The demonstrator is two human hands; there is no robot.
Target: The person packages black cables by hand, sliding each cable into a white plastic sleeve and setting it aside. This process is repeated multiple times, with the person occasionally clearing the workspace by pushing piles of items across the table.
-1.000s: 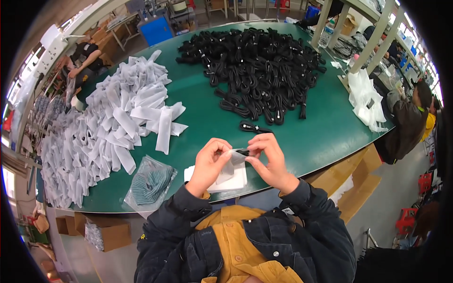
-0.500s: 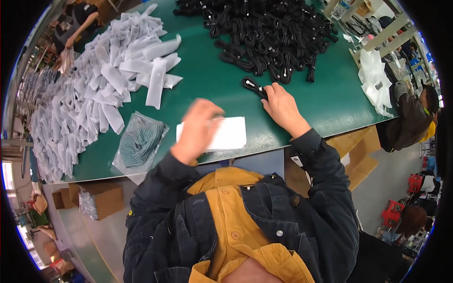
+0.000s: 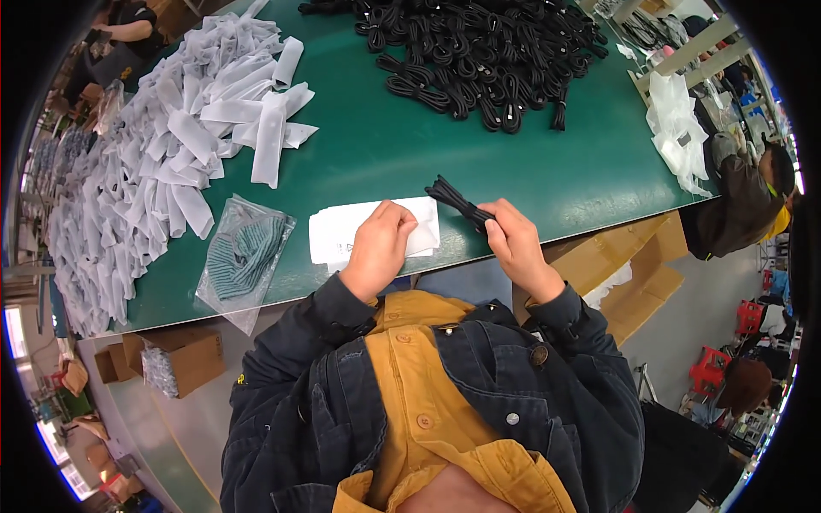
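Note:
A bundled black cable (image 3: 456,202) is gripped in my right hand (image 3: 518,246), its looped end pointing up and to the left, just off the table. My left hand (image 3: 378,246) is closed over a stack of flat white sleeves (image 3: 329,229) near the table's front edge. Its thumb and fingertips pinch the right part of the top sleeve, which looks slightly lifted. Dark print shows on the stack beside the wrist. The cable's loops hang close to the stack's upper right corner.
Many black cable bundles (image 3: 479,64) are heaped at the far side of the green table (image 3: 376,154). Filled frosted sleeves (image 3: 162,145) pile up on the left. A bagged grey-green knitted item (image 3: 246,259) lies near the front edge. Open cardboard boxes (image 3: 637,274) stand below.
My right hand has drawn the black cable from near the heap toward me and lifted it. My left hand has shifted slightly right and down, and now pinches a sleeve.

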